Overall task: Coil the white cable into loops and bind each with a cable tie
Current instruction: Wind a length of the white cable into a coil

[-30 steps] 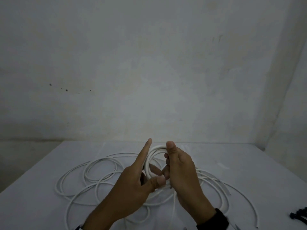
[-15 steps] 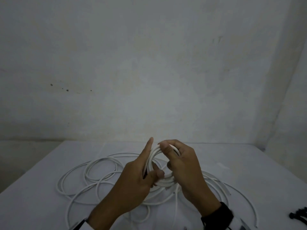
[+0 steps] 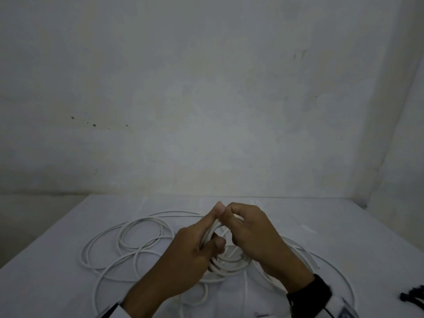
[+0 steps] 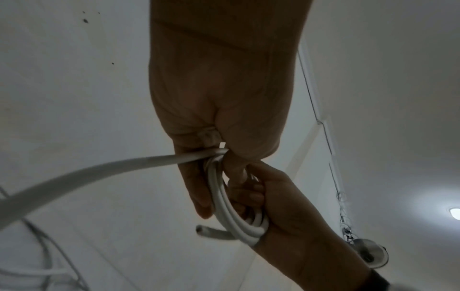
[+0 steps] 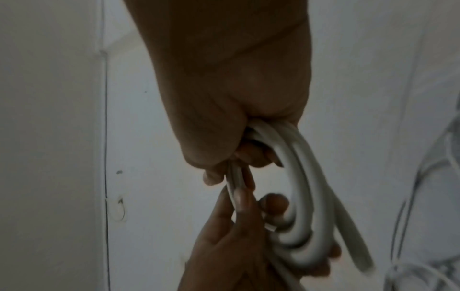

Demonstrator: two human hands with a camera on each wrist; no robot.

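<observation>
Both hands, left (image 3: 185, 253) and right (image 3: 252, 235), pinch the coil (image 3: 226, 263), hiding its top; dark ties (image 3: 413, 296), perhaps, are cut off at the desk (image 3: 321, 221) edge.

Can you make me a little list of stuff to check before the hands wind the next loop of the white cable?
1. Small coil of round white cable held together: ok, the left hand grips one side.
2. Right hand on the coil: ok, its fingers curl over the top.
3. Cut end of the cable tucked in: not ok, it sticks out of the coil.
4. Loose cable left to wind: ok, it lies in wide loops on the white table.
5. Loose cable free of knots: cannot tell.
6. Black cable ties nearby: ok, at the table's right edge.
</observation>
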